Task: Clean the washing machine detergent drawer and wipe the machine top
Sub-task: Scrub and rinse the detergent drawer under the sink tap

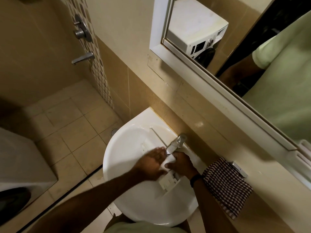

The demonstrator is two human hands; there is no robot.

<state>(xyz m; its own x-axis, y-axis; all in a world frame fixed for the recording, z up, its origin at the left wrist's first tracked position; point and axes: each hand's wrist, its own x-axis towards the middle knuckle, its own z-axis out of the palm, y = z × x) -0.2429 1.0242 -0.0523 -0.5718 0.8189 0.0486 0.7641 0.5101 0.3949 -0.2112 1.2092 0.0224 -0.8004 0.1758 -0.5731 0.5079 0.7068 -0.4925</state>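
The white detergent drawer (169, 181) lies in the white wash basin (127, 145), its compartments facing up, with its far end under the chrome tap (175, 144). My right hand (182, 165) grips the drawer's far end from the right, fingers curled round it. My left hand (151, 165) lies across the drawer from the left with its fingers stretched toward the tap; its thumb presses on the drawer's white end. The washing machine (20, 162) stands at the left edge, and its reflection shows in the mirror.
A checked cloth (227, 185) hangs from a chrome holder (239, 169) on the wall right of the basin. A large mirror (235, 47) runs along the wall above. Shower fittings (82, 31) and a floor drain (114, 131) sit at the far left.
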